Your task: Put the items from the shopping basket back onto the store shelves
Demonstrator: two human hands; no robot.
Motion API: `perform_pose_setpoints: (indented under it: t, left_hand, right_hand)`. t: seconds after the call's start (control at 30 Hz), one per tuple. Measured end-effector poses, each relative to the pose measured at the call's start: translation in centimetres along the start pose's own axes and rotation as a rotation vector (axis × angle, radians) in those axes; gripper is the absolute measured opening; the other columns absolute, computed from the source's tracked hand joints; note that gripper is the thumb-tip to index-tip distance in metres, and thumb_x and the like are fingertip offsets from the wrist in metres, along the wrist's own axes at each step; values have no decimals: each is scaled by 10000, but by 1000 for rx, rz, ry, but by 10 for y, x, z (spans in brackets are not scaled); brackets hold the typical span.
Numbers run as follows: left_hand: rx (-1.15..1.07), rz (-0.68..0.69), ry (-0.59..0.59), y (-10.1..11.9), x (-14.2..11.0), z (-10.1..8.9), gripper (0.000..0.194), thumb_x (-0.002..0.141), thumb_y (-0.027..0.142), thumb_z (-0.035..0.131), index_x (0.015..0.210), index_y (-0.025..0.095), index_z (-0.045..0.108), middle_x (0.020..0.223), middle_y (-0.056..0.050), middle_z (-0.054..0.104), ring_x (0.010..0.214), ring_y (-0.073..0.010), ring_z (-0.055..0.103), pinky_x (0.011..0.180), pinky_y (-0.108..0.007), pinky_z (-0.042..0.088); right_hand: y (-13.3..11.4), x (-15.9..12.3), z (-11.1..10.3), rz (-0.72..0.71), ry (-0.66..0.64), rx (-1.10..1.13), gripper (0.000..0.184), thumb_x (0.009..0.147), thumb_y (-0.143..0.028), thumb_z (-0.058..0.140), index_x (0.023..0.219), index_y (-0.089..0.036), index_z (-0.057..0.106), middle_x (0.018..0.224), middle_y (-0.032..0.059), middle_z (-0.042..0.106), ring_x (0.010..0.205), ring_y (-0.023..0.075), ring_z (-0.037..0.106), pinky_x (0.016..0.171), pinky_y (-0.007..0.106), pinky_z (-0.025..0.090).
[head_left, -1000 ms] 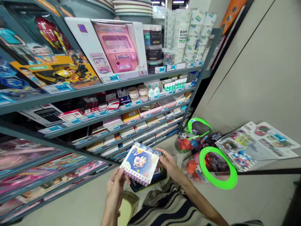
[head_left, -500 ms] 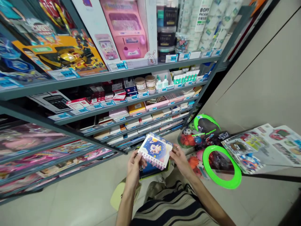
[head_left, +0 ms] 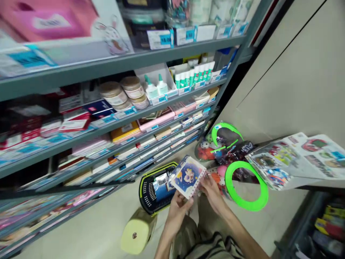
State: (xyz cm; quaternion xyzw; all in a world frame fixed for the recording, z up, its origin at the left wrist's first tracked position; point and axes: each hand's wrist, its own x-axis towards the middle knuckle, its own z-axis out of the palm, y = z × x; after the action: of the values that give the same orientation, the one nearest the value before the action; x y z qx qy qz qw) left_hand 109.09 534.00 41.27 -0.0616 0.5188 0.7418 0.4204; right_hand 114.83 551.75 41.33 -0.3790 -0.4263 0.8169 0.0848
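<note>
Between my two hands is a small spiral notebook (head_left: 188,177) with an astronaut picture on a dark blue cover. My left hand (head_left: 179,208) grips its lower left corner, thumb on the cover. On the right side, by the spiral binding, my right hand (head_left: 211,189) closes on the edge. Beneath and to the left of the notebook, a black shopping basket (head_left: 147,196) with a yellow-green rim stands on the floor. Blue packaged goods (head_left: 161,189) lie in it, partly covered by the notebook.
A grey shelf rack (head_left: 151,54) with glue bottles, glue sticks, jars and notebooks fills the left and front. A pale yellow stool (head_left: 136,233) stands beside the basket. To the right are balls in net bags, a bright green ring (head_left: 229,187) and a printed box (head_left: 296,162).
The view has shifted closer to the shelf and rightward, uncovering the basket and stool. The notebook is turned, its spiral edge now facing right. Both hands still hold it.
</note>
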Motion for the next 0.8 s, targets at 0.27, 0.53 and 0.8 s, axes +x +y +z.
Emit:
perform_pose_setpoints:
  t: [0.27, 0.53, 0.8]
  left_hand:
    - [17, -65, 124, -15, 160, -3, 547, 929, 519, 854, 1334, 187, 696, 1099, -123, 834, 925, -276, 820, 767, -375, 675]
    - [-141, 158, 275, -45, 362, 37, 510, 759, 418, 1012, 1118, 173, 746, 919, -32, 823, 784, -168, 801, 800, -279, 646]
    - [4, 401, 263, -30, 462, 40, 578, 867, 495, 927, 1259, 137, 698, 999, -76, 809, 803, -194, 791, 818, -347, 627]
  right_hand:
    - [-48, 196, -51, -117, -140, -223, 758, 953, -598, 822, 1606, -330, 547, 1340, 47, 773, 1208, 234, 733, 1010, 359, 629]
    - [-32, 368, -94, -172, -206, -253, 649, 897, -577, 864, 1421, -228, 709, 1141, 34, 780, 923, 174, 742, 818, 315, 660]
    - [-60, 472, -86, -343, -346, -325, 858, 910, -566, 843, 1604, -136, 578, 1067, 33, 787, 853, 163, 767, 824, 306, 643]
